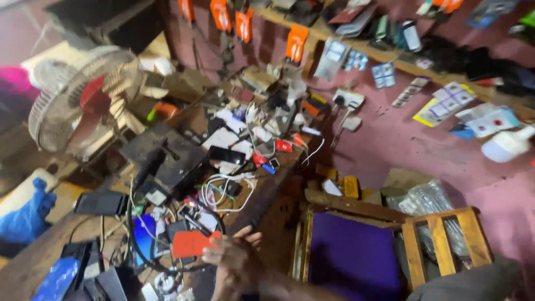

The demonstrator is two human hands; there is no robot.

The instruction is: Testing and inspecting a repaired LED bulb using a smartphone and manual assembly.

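Now one hand [234, 257], which side I cannot tell, grips a flat red card [192, 243] between thumb and fingers at the near edge of the cluttered wooden workbench [267, 189], beside black cables [134, 245] and a white cable [223, 192].

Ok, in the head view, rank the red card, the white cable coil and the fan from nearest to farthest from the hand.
1. Red card: at the hand's fingertips, just left of it.
2. White cable coil: mid-bench, above the hand.
3. Fan: far upper left, beyond the bench.
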